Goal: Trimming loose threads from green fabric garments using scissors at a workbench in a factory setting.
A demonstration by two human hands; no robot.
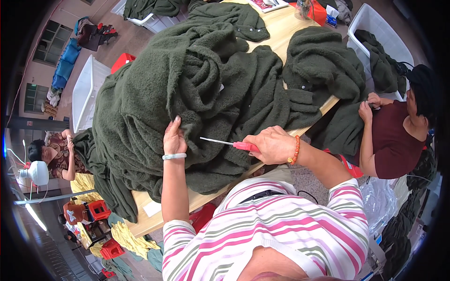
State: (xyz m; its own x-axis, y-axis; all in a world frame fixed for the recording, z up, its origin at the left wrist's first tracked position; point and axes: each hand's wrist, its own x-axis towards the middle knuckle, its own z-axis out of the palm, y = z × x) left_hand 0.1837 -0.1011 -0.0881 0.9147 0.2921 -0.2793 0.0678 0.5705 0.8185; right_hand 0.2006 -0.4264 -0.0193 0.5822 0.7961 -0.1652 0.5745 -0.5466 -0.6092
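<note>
A large heap of dark green knitted garments (140, 112) lies on the table in front of me. My left hand (174, 138) is closed on the edge of the knit garment at the near side of the heap. In my right hand (272, 144) is a thin metal-shafted tool with a pink handle (243, 146), which points left toward the knit by my left fingers. Its tip is too small to make out exactly. Another bundled green cardigan (321, 63) with buttons lies to the right of the heap.
Bare wood of the table (272, 35) shows at the far side. White bins (86, 91) stand at the left, back and right. One person (396, 122) at the right and another person (56, 157) at the left handle green knits. A white lamp (35, 173) hangs at the left.
</note>
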